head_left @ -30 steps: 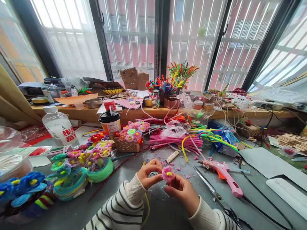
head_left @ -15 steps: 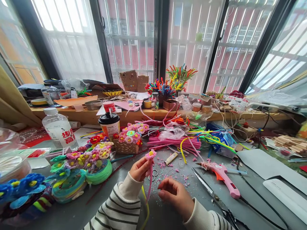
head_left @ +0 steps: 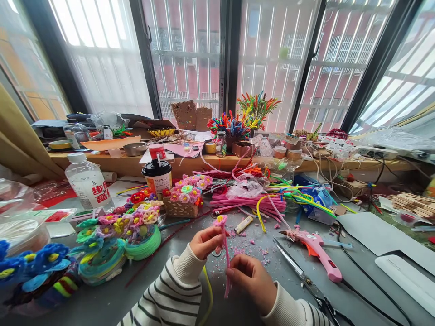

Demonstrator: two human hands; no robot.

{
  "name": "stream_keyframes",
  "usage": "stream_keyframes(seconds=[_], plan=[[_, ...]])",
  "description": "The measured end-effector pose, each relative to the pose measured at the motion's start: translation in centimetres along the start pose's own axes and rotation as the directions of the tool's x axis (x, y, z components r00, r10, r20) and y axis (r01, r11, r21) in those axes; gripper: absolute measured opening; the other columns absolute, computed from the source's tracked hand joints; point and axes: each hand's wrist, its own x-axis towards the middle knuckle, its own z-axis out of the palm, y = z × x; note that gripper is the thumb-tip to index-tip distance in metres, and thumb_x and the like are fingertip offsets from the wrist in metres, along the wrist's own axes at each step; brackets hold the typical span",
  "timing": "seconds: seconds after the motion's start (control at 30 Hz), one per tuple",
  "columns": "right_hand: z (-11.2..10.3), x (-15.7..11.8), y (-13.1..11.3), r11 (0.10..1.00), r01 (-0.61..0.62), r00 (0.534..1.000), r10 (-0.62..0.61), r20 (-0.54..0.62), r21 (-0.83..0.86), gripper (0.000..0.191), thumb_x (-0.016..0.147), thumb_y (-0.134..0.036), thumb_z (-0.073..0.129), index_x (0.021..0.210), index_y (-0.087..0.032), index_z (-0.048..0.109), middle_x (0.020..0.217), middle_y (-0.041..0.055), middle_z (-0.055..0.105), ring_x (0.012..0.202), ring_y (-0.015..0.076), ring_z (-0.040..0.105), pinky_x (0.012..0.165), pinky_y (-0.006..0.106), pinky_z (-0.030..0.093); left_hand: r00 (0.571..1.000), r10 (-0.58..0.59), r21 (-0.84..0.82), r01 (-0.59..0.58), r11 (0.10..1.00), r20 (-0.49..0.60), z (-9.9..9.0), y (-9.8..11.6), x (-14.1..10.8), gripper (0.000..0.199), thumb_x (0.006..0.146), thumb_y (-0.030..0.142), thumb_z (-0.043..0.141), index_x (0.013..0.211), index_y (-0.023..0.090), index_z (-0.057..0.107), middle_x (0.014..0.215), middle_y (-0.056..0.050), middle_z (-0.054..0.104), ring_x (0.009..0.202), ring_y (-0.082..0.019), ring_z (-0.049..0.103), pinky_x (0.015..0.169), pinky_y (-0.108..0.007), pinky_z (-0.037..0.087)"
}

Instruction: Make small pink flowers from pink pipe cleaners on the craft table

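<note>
Between the thumb and fingers of my left hand (head_left: 208, 241) is a pink pipe-cleaner flower (head_left: 220, 221) with a yellow centre, held by its stem just below the bloom. Its pink fuzzy stem (head_left: 227, 253) hangs down toward the table. My right hand (head_left: 251, 278) pinches that same stem lower down, leaving a short end below the fingers. A yellow-green pipe cleaner (head_left: 208, 294) lies on the table by my left sleeve. Pink fuzz scraps and small metal rings are scattered behind my hands.
Scissors (head_left: 306, 278) and a pink glue gun (head_left: 316, 249) with its cord lie to the right. A lighter (head_left: 244, 225) is ahead, before a bundle of pink pipe cleaners (head_left: 248, 203). Flower-topped baskets (head_left: 142, 242), a lidded cup (head_left: 157, 176) and a bottle (head_left: 89, 183) stand left.
My right hand has moved up and left and closed on the lower stem. My left hand has shifted slightly right with the flower.
</note>
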Motion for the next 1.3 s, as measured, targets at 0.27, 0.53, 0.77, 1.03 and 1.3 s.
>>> stream_keyframes(seconds=[0.27,0.53,0.77,1.03,1.3], plan=[[-0.1,0.1,0.4,1.000,0.017,1.000,-0.016,-0.024,0.026,0.028,0.056,-0.040,0.060,0.059,-0.015,0.048,0.048,-0.0057,0.040,0.043,0.0067,0.037,0.043,0.020,0.028,0.986,-0.092,0.133,0.074,0.988,0.135,0.7,-0.9,-0.1,0.020,0.051,0.027,0.065,0.057,0.010,0.057,0.051,0.002,0.052,0.048,-0.006,0.046,0.048,-0.018,0.035],[0.1,0.1,0.6,1.000,0.021,1.000,-0.021,0.023,0.022,0.026,0.056,-0.035,0.063,0.060,-0.014,0.047,0.051,-0.0045,0.044,0.045,0.0065,0.038,0.043,0.019,0.027,0.993,-0.082,0.092,0.074,0.993,0.080,0.4,-0.6,-0.1,0.016,0.052,0.024,0.065,0.058,0.010,0.059,0.051,0.000,0.057,0.048,-0.007,0.049,0.049,-0.018,0.037],[-0.1,0.1,0.9,1.000,0.022,0.999,-0.023,-0.026,-0.015,0.026,0.059,-0.037,0.060,0.059,-0.014,0.046,0.050,-0.0043,0.045,0.044,0.0062,0.036,0.042,0.019,0.026,0.995,-0.054,0.065,0.049,0.997,0.080,0.4,-0.7,-0.1,0.015,0.052,0.021,0.065,0.062,0.010,0.060,0.054,-0.001,0.058,0.052,-0.007,0.051,0.052,-0.018,0.038],[-0.4,0.3,1.5,0.999,0.045,0.999,-0.045,-0.006,-0.023,0.028,0.061,-0.038,0.058,0.062,-0.013,0.045,0.052,-0.0036,0.042,0.044,0.0062,0.036,0.041,0.019,0.027,0.981,-0.052,0.032,0.046,0.998,0.185,0.5,-0.9,-0.1,0.009,0.053,0.016,0.064,0.058,0.010,0.060,0.053,-0.001,0.059,0.050,-0.009,0.054,0.052,-0.020,0.041],[-0.2,0.1,1.0,0.999,0.043,0.999,-0.043,0.014,-0.030,0.028,0.061,-0.036,0.058,0.059,-0.014,0.042,0.049,-0.0056,0.037,0.044,0.0052,0.033,0.041,0.018,0.025,0.995,-0.075,0.085,0.068,0.994,0.073,0.2,-0.9,0.0,0.010,0.051,0.019,0.065,0.056,0.011,0.063,0.048,-0.002,0.059,0.044,-0.008,0.052,0.046,-0.018,0.040]])
